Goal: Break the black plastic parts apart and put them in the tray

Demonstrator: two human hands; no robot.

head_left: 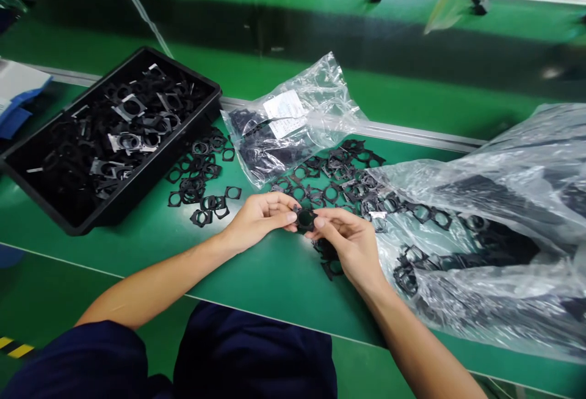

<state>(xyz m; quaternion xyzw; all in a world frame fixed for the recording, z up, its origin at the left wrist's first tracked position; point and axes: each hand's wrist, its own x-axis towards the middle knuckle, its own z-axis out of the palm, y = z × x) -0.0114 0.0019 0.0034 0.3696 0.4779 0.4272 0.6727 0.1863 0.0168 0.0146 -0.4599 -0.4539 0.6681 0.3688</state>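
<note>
Between both hands is a small black plastic part [305, 220], a squarish frame with a round opening. My left hand [262, 219] pinches its left side between thumb and fingers. On the opposite side, my right hand [347, 237] grips the edge the same way. The part is held just above the green table [260, 289]. Many similar black ring frames [332, 191] lie loose behind my hands, and a few dark pieces [330, 258] lie partly hidden beneath my right hand.
At the left, a black bin [151, 188] holds a heap of such parts. A clear bag with a white label [284, 113] lies behind my hands. To the right spreads a large open plastic bag [503, 301] with more parts. A metal rail [412, 135] runs along the back.
</note>
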